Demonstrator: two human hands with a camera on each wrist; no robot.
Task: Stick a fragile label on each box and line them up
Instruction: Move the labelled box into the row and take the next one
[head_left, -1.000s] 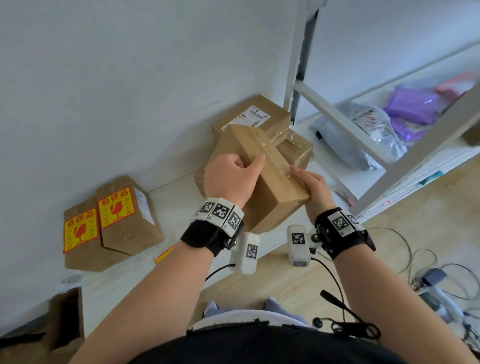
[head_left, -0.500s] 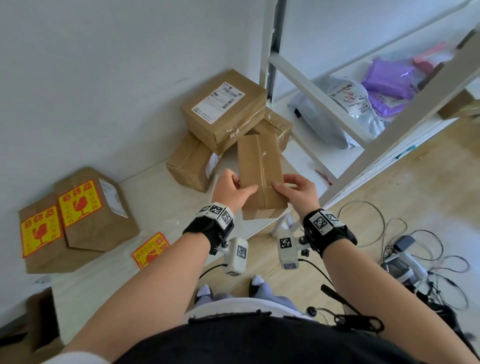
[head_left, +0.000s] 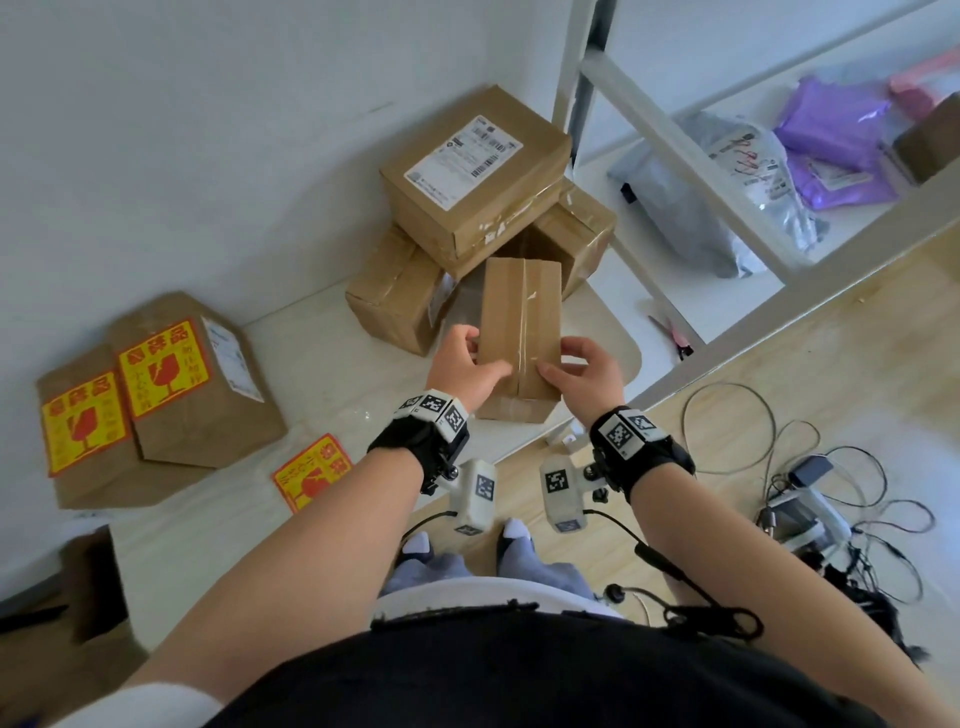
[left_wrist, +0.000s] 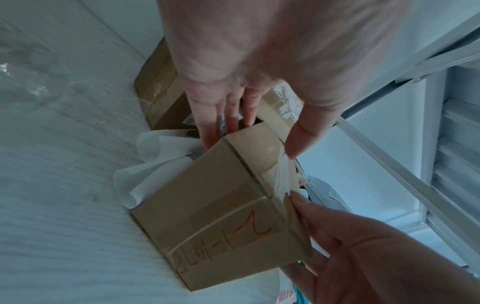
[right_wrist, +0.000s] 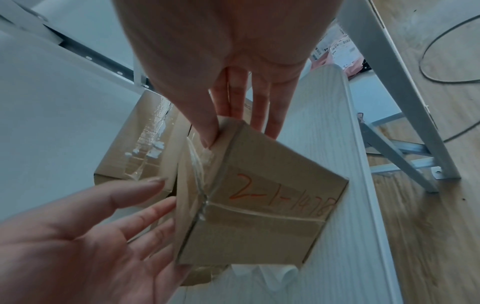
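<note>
Now a plain box gets set down.
Both hands (head_left: 470, 364) (head_left: 584, 371) pinch the taped cardboard box (head_left: 519, 317) near the desk (head_left: 332, 364) edge; next, grab the fragile sticker (head_left: 311, 470).

We're in what looks like a small parcel-handling room, a home-run shipping corner or stockroom. A pale worktop (head_left: 332, 364) runs along a bare white wall (head_left: 208, 130), loaded with taped cardboard boxes (head_left: 472, 176), one carrying a printed shipping label (head_left: 462, 156). Two boxes already wear red-and-yellow fragile stickers (head_left: 163, 366), and a loose sticker sheet (head_left: 311, 473) lies beside them. To the right, a white metal shelving rack (head_left: 691, 150) holds grey and purple mailer bags (head_left: 836, 135). Below, there's wood-look flooring (head_left: 857, 364) with cables (head_left: 727, 415) trailing across it.
</note>
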